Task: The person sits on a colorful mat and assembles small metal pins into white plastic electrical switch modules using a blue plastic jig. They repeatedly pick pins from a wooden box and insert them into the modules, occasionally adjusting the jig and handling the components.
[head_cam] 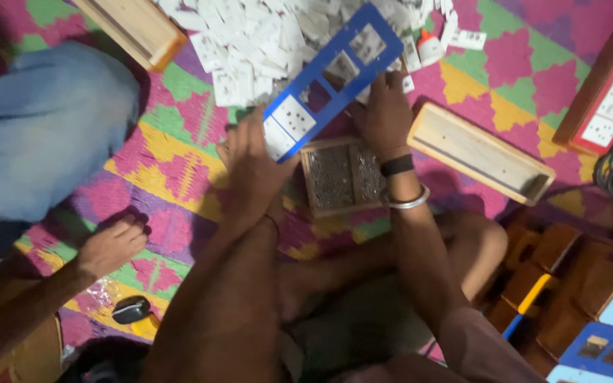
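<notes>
A long blue plastic switch plate point(335, 74) with several rectangular cut-outs lies slanted over a heap of white switch parts point(264, 39). Two white modules sit in its lower end. My left hand point(253, 167) grips that lower end, fingers around the edge. My right hand point(384, 113) presses on the plate's middle from the right; its wrist wears a black band and a metal bangle. Just below the plate, between my hands, stands a small wooden box point(342, 177) filled with small grey screws.
An open wooden tray point(477, 152) lies to the right, another point(136, 28) at top left. Another person's hand point(111, 245) rests on the patterned mat at left, near a small black object point(130, 310). Stacked wooden boxes and blue plates point(604, 326) fill the lower right.
</notes>
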`<state>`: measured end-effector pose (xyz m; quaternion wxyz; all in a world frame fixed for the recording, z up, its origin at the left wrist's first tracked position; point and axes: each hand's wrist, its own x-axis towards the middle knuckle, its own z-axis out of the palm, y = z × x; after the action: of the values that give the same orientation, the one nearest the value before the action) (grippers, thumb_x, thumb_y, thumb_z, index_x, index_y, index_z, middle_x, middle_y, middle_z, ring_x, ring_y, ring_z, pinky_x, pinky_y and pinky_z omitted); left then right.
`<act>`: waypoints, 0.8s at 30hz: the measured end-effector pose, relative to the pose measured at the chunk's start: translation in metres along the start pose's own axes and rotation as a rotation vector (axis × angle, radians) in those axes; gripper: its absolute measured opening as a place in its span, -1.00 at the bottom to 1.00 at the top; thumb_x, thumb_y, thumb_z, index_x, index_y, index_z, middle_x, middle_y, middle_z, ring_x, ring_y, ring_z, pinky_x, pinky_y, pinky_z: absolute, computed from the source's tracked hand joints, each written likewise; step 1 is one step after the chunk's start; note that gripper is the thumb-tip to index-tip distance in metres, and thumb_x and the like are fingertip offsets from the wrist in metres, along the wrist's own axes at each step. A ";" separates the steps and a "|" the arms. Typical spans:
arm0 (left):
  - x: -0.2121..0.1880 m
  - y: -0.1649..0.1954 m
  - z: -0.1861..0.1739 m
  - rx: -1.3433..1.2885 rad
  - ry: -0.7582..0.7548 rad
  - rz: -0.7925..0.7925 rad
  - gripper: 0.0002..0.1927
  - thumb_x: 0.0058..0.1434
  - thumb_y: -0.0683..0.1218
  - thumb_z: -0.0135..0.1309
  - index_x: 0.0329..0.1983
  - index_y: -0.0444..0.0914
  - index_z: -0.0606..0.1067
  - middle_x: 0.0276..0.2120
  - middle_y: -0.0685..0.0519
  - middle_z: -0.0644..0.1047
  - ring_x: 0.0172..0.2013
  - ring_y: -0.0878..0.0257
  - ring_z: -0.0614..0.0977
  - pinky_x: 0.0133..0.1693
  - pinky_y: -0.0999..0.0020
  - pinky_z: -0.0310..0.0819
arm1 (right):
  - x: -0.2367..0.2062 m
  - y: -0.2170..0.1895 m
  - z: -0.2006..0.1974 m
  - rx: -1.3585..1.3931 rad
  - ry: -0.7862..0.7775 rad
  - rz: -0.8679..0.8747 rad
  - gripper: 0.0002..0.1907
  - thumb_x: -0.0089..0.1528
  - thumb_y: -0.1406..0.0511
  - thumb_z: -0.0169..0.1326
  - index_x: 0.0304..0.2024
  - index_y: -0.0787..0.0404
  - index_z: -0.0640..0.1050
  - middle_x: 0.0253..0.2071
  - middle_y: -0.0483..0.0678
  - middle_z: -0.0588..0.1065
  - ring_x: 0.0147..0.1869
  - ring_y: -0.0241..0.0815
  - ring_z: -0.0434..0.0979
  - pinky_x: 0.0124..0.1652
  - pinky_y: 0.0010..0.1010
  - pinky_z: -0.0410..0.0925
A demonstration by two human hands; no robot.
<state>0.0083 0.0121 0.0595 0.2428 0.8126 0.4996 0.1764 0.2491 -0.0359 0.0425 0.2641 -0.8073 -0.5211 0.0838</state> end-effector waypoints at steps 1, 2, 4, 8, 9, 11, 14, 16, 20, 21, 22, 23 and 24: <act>0.001 0.000 0.000 0.001 0.002 -0.010 0.06 -0.14 0.12 0.50 0.40 -0.24 0.26 0.11 -0.10 0.46 0.10 -0.07 0.46 0.08 -0.09 0.20 | 0.003 -0.003 0.001 0.001 -0.004 -0.013 -0.48 0.15 0.22 0.36 0.09 0.27 0.51 -0.03 0.23 0.43 -0.13 0.24 0.52 -0.25 -0.03 0.42; 0.002 0.000 0.000 0.001 0.001 -0.019 0.06 -0.16 0.11 0.49 0.39 -0.23 0.26 0.11 -0.10 0.47 0.10 -0.07 0.47 0.07 -0.10 0.21 | 0.001 -0.003 0.002 0.001 -0.009 -0.023 -0.53 0.17 0.22 0.35 0.07 0.22 0.53 -0.03 0.22 0.43 -0.11 0.23 0.53 -0.22 -0.04 0.43; 0.002 -0.001 0.000 -0.036 0.040 -0.044 0.03 -0.14 0.06 0.46 0.40 -0.22 0.27 0.11 -0.10 0.47 0.12 -0.08 0.47 0.09 -0.10 0.23 | -0.002 0.001 -0.003 0.037 0.006 -0.127 -0.53 0.16 0.24 0.32 0.09 0.20 0.54 0.00 0.18 0.44 -0.04 0.23 0.53 -0.14 -0.05 0.44; 0.000 -0.003 -0.001 -0.095 0.020 -0.119 -0.02 -0.04 0.03 0.45 0.44 -0.22 0.26 0.11 -0.12 0.46 0.12 -0.12 0.46 0.12 -0.10 0.26 | 0.002 0.014 -0.017 0.199 0.136 -0.011 -0.62 0.25 0.31 0.24 0.13 0.16 0.54 -0.02 0.03 0.54 0.00 0.01 0.59 -0.02 -0.19 0.49; -0.001 -0.003 0.000 -0.101 0.012 -0.113 -0.01 -0.07 0.03 0.45 0.43 -0.22 0.27 0.10 -0.12 0.46 0.12 -0.13 0.46 0.12 -0.10 0.26 | 0.011 0.015 -0.018 0.243 0.200 0.135 -0.71 0.34 0.33 0.21 0.12 0.10 0.55 -0.04 -0.03 0.57 -0.02 -0.10 0.63 -0.01 -0.27 0.51; -0.002 -0.004 0.001 -0.103 -0.006 -0.102 0.01 -0.13 0.03 0.44 0.41 -0.21 0.28 0.09 -0.13 0.45 0.12 -0.14 0.45 0.10 -0.09 0.26 | 0.042 0.018 -0.021 0.160 0.185 0.099 -0.80 0.39 0.32 0.28 0.04 0.04 0.58 -0.08 -0.08 0.58 -0.04 -0.23 0.62 -0.03 -0.34 0.48; -0.003 -0.004 0.004 -0.052 -0.009 -0.143 0.00 -0.15 0.03 0.44 0.40 -0.17 0.29 0.05 -0.10 0.47 0.08 -0.10 0.48 0.10 -0.10 0.26 | 0.085 0.006 -0.022 0.107 0.283 -0.188 -0.50 0.28 0.35 0.36 0.22 0.17 0.46 0.00 0.05 0.49 0.09 -0.01 0.47 0.05 -0.15 0.40; -0.003 -0.006 0.007 -0.060 0.020 -0.126 -0.02 -0.10 0.05 0.45 0.39 -0.20 0.28 0.04 -0.12 0.46 0.08 -0.12 0.47 0.10 -0.10 0.26 | 0.106 -0.005 -0.023 0.057 0.299 -0.351 -0.33 0.16 0.27 0.46 0.23 0.26 0.42 0.01 0.11 0.47 0.05 0.11 0.42 -0.03 -0.10 0.38; -0.005 -0.013 0.011 -0.094 0.032 -0.122 -0.03 -0.08 0.04 0.46 0.39 -0.22 0.27 0.06 -0.14 0.45 0.11 -0.14 0.46 0.11 -0.10 0.28 | 0.130 -0.013 -0.039 0.121 0.069 -0.225 -0.38 0.17 0.27 0.41 0.19 0.23 0.41 -0.05 0.07 0.50 0.00 0.12 0.49 -0.08 -0.09 0.39; -0.006 -0.015 0.012 -0.114 0.034 -0.121 -0.02 -0.09 0.04 0.45 0.40 -0.22 0.27 0.08 -0.14 0.45 0.11 -0.15 0.46 0.11 -0.08 0.30 | 0.134 -0.011 -0.047 0.273 -0.068 -0.189 -0.44 0.17 0.30 0.33 0.16 0.20 0.41 -0.07 0.03 0.52 -0.01 0.07 0.55 -0.05 -0.12 0.43; -0.007 -0.017 0.012 -0.135 0.035 -0.116 -0.01 -0.09 0.03 0.44 0.41 -0.22 0.27 0.10 -0.15 0.45 0.12 -0.16 0.46 0.11 -0.06 0.33 | 0.136 -0.008 -0.053 0.422 -0.202 -0.151 -0.50 0.18 0.33 0.25 0.14 0.18 0.40 -0.09 -0.01 0.55 -0.03 0.02 0.61 -0.02 -0.16 0.46; -0.007 -0.018 0.013 -0.158 0.043 -0.110 0.00 -0.10 0.03 0.43 0.41 -0.23 0.26 0.12 -0.16 0.44 0.12 -0.16 0.46 0.11 -0.04 0.36 | 0.138 -0.007 -0.055 0.334 -0.070 -0.166 -0.57 0.20 0.34 0.27 0.09 0.18 0.45 -0.09 -0.01 0.56 -0.06 0.02 0.62 -0.03 -0.13 0.45; -0.006 -0.019 0.014 -0.143 0.016 -0.121 0.00 -0.12 0.03 0.44 0.40 -0.22 0.27 0.10 -0.15 0.44 0.12 -0.16 0.46 0.12 -0.05 0.35 | 0.140 -0.005 -0.056 0.251 0.059 -0.185 -0.64 0.22 0.35 0.29 0.04 0.18 0.49 -0.08 0.00 0.56 -0.10 0.02 0.62 -0.04 -0.10 0.43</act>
<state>-0.0006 0.0109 0.0372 0.3062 0.7600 0.5361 0.2032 0.3298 0.0711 0.1120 0.3846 -0.7187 -0.5707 0.0998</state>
